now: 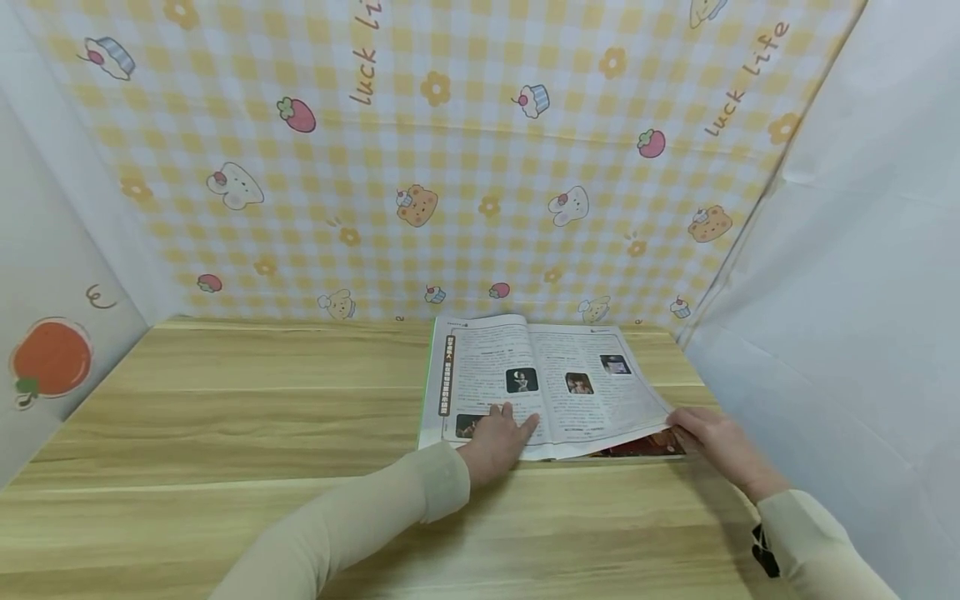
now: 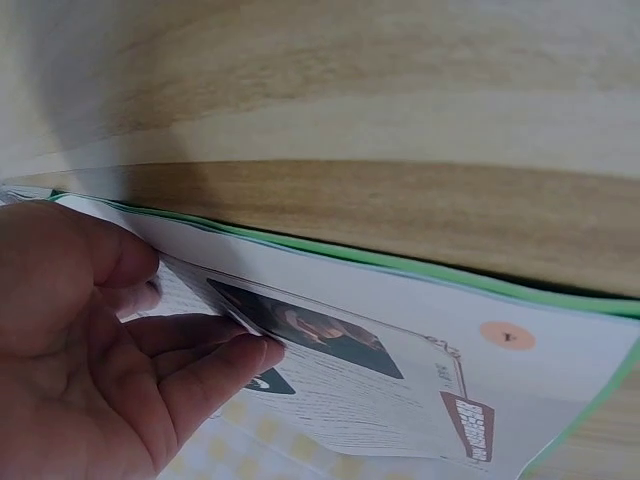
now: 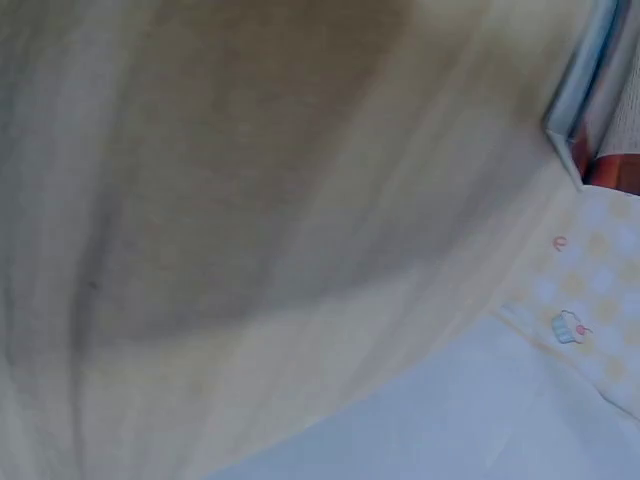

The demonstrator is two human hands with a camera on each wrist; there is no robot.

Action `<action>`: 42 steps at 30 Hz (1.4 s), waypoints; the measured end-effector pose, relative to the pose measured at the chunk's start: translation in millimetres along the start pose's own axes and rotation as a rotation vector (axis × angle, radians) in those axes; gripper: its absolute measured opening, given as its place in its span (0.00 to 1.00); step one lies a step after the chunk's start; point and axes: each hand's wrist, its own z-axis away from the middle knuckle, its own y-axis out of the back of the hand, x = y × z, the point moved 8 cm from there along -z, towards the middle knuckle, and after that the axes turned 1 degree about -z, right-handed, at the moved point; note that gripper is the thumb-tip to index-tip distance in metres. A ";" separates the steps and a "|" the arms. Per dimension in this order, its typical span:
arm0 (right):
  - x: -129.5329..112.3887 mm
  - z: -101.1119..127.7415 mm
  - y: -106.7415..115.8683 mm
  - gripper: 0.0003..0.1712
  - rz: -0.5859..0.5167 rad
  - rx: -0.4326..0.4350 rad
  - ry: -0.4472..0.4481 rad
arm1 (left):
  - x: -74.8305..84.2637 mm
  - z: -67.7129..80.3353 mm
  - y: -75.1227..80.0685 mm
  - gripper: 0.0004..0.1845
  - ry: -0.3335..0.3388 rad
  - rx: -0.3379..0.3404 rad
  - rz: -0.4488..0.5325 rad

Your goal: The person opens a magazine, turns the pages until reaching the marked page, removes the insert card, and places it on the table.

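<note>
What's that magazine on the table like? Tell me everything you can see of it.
The magazine lies open and flat near the back right of the wooden table. Its thin paper pages carry dense printed text, several small dark photos and a vertical banner; a green edge runs along its left side. The left hand presses straight fingers on the left page. The right hand lifts the right page's lower corner, baring a reddish page beneath.
</note>
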 end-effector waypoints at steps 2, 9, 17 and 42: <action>-2.3 -3.0 7.9 0.08 0.018 0.067 0.028 | -0.2 0.1 -0.6 0.30 -0.006 -0.001 0.004; -16.5 -19.5 28.9 0.29 0.090 0.225 0.141 | -2.3 1.8 1.4 0.29 -0.014 0.027 0.045; -28.1 -33.0 41.7 0.27 0.096 0.277 0.192 | -5.9 5.8 4.0 0.26 -0.002 0.047 0.026; -69.3 -74.8 68.8 0.20 0.032 0.434 0.314 | 1.5 0.5 31.9 0.39 -0.054 0.194 0.189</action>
